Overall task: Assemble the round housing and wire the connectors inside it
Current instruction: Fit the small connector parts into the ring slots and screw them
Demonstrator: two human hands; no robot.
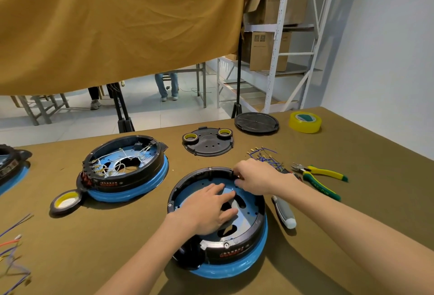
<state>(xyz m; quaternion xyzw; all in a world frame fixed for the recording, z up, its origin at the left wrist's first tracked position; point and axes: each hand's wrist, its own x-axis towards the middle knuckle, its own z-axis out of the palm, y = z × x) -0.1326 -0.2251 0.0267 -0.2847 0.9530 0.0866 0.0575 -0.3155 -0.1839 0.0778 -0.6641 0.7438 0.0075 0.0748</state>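
- The round housing (218, 221) sits near the desk's near edge, a little right of the middle, open side up, with its black ring seated on a blue rim and the blue inner plate showing.
- It has no real long axis, being round; take your bearing from the black lug at its near-left side, which points toward you, and from the red lettering on the wall facing the near edge.
- Your left hand (206, 207) lies flat on the inner plate, fingers straight and slightly spread, pressing rather than gripping. Keep that pressure even so the housing cannot rotate or tip on its rim.
- Your right hand (254, 178) is at the far-right part of the ring, fingers curled at the rim. They seem to pinch a small part there, but what it is I cannot tell.
- I judge the step to be seating a fitting in the wall. Work it in square to the ring and do not pry against the plastic.
- No wires are inside this housing yet, so the wiring is all to come.
- The loose wires with terminals (265, 157) lie just beyond your right hand, and the pliers (321, 178) and a screwdriver (284, 211) lie to the right, within reach.
- The wired housing (124, 167) to the left can serve as your pattern for routing.
- Cover plates (207, 142) and tape rolls (304, 122) sit toward the far edge.
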